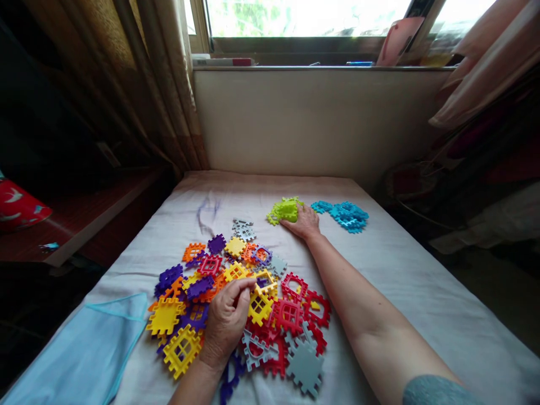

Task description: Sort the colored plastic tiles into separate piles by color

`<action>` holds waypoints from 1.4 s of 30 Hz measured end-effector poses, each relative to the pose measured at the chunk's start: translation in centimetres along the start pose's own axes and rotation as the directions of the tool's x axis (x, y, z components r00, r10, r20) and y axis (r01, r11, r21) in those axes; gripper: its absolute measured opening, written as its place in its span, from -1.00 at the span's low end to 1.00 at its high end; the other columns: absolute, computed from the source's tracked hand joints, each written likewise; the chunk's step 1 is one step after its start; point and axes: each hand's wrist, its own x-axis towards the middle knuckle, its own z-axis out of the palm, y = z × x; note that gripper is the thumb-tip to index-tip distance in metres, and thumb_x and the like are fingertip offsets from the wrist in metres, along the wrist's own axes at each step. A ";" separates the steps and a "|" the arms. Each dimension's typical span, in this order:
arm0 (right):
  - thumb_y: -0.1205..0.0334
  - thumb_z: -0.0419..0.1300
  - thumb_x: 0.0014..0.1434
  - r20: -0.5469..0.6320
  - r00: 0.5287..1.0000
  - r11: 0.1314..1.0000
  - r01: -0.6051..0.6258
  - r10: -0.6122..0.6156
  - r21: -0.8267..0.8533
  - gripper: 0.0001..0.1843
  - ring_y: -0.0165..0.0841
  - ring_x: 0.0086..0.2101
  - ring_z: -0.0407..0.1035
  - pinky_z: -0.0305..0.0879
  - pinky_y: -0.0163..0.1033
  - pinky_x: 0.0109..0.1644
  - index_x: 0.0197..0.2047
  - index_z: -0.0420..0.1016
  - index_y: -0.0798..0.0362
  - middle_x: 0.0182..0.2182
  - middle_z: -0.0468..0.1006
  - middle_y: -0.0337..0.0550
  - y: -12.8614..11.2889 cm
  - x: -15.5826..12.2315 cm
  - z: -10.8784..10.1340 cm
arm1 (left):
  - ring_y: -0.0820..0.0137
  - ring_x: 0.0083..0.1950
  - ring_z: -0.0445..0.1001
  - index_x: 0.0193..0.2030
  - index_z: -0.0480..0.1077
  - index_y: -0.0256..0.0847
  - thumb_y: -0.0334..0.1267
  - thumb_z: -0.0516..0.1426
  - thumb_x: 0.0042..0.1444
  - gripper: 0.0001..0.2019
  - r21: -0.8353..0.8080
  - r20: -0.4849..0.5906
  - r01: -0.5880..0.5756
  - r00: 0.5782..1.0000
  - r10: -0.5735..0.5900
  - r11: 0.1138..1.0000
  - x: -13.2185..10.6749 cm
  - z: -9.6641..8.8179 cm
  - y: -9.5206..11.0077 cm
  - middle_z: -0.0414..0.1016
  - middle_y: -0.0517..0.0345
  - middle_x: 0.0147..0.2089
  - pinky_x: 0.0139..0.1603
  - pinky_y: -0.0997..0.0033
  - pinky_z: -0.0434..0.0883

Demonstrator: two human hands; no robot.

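My right hand (pixel 306 221) reaches to the far part of the sheet, its thumb and fingers closed around the right side of a small pile of lime-green interlocking plastic tiles (pixel 283 211). Some fingertips are hidden behind the tiles. Over the large mixed heap, my left hand (pixel 230 313) is curled, with thumb and index finger close beside yellow window-shaped tiles (pixel 260 307). Whether it grips one is unclear. Around it lie red tiles (pixel 289 315), purple tiles (pixel 200 287), orange tiles (pixel 194 252) and grey tiles (pixel 305 363).
Blue tiles (pixel 349 216) form a separate pile at the far right, and a few grey tiles (pixel 243 229) lie behind the heap. A light-blue cloth bag (pixel 80 354) lies at front left. The wall (pixel 316 121) rises beyond the sheet (pixel 379 270).
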 end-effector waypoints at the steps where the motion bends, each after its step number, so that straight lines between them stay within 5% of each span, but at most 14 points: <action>1: -0.34 0.16 0.05 0.001 1.000 1.000 -0.004 0.004 0.008 -0.01 0.01 0.27 0.03 -0.04 0.06 0.28 0.38 0.09 0.07 0.29 0.18 0.17 0.1 0.5 0.1 | 0.38 -0.25 0.62 -0.19 0.56 -0.12 -0.26 0.05 0.19 -0.76 0.001 -0.001 0.001 1.000 -0.001 1.000 0.0 0.0 0.1 0.64 0.16 -0.27 -0.19 0.43 0.55; 11: -0.38 0.13 0.03 -0.073 0.976 0.977 -0.198 0.203 0.074 -0.07 0.10 0.26 0.02 -0.08 0.18 0.26 0.31 0.23 0.05 0.26 0.21 0.21 1.1 3.6 0.8 | 0.37 -0.25 0.62 -0.22 0.57 -0.11 -0.25 0.06 0.18 -0.77 0.024 -0.007 -0.002 1.000 0.002 1.000 0.0 -0.2 0.3 0.65 0.16 -0.27 -0.19 0.45 0.56; 18: -0.29 0.09 0.14 -0.121 0.981 0.987 -0.139 0.148 0.078 -0.10 0.04 0.28 0.00 -0.10 0.14 0.28 0.38 0.10 0.09 0.30 0.15 0.24 1.3 2.7 0.4 | 0.39 -0.28 0.62 -0.23 0.56 -0.11 -0.27 0.06 0.18 -0.78 0.007 -0.017 0.000 1.000 0.000 1.000 0.2 0.0 0.4 0.64 0.17 -0.29 -0.22 0.47 0.56; 23: -0.18 0.14 0.17 -0.235 0.949 0.978 0.204 -0.208 -0.045 -0.23 -0.03 0.33 -0.13 -0.28 0.17 0.33 0.36 0.16 -0.03 0.37 0.04 0.10 0.0 1.0 -0.1 | 0.38 -0.29 0.62 -0.23 0.56 -0.11 -0.26 0.06 0.17 -0.78 0.003 -0.016 0.005 1.000 -0.005 1.000 0.1 0.0 0.4 0.64 0.17 -0.30 -0.22 0.45 0.56; 26: -0.13 0.16 0.19 -0.121 0.863 0.870 0.479 -0.491 -0.114 -0.38 -0.08 0.33 -0.12 -0.35 0.13 0.36 0.28 0.32 -0.16 0.37 0.09 -0.05 -1.9 1.1 -0.4 | 0.38 -0.28 0.62 -0.22 0.56 -0.10 -0.26 0.06 0.18 -0.78 0.005 -0.010 0.002 1.000 -0.002 1.000 0.1 0.0 0.4 0.64 0.17 -0.29 -0.22 0.45 0.56; 29: -0.07 0.14 0.22 0.010 0.811 0.804 0.582 -0.585 -0.126 -0.56 -0.09 0.33 -0.09 -0.36 0.14 0.35 0.12 0.49 -0.17 0.35 0.17 -0.11 -3.6 2.0 -0.4 | 0.38 -0.27 0.62 -0.21 0.56 -0.10 -0.27 0.06 0.18 -0.78 0.008 -0.004 -0.006 1.000 0.006 1.000 0.1 -0.1 0.4 0.65 0.18 -0.28 -0.21 0.46 0.56; 35: 0.09 0.05 0.28 -0.031 0.903 0.896 0.419 -0.428 -0.150 -0.66 -0.08 0.28 0.04 -0.30 0.20 0.33 0.01 0.56 -0.11 0.25 0.33 -0.09 -4.0 3.4 0.3 | 0.40 -0.27 0.62 -0.21 0.56 -0.09 -0.31 0.07 0.18 -0.79 0.009 -0.009 -0.031 0.999 0.031 0.999 0.1 -0.1 0.4 0.64 0.20 -0.28 -0.21 0.49 0.56; 40: 0.05 0.02 0.30 -0.137 0.897 0.907 0.411 -0.420 -0.090 -0.57 -0.13 0.26 0.05 -0.28 0.08 0.34 0.15 0.46 -0.09 0.26 0.32 -0.09 -2.9 2.8 0.2 | 0.40 -0.27 0.62 -0.21 0.56 -0.10 -0.31 0.08 0.18 -0.79 0.008 -0.011 -0.036 0.999 0.036 0.999 0.2 -0.1 0.4 0.64 0.19 -0.28 -0.22 0.50 0.56; 42: 0.05 -0.05 0.32 -0.227 0.937 0.964 0.264 -0.265 -0.035 -0.53 -0.14 0.24 0.08 -0.18 0.02 0.32 0.20 0.41 0.00 0.26 0.32 -0.03 -1.7 2.6 -0.3 | 0.40 -0.28 0.62 -0.22 0.56 -0.11 -0.31 0.07 0.18 -0.79 0.007 -0.012 -0.034 0.999 0.034 0.999 0.2 -0.1 0.5 0.64 0.18 -0.29 -0.23 0.50 0.56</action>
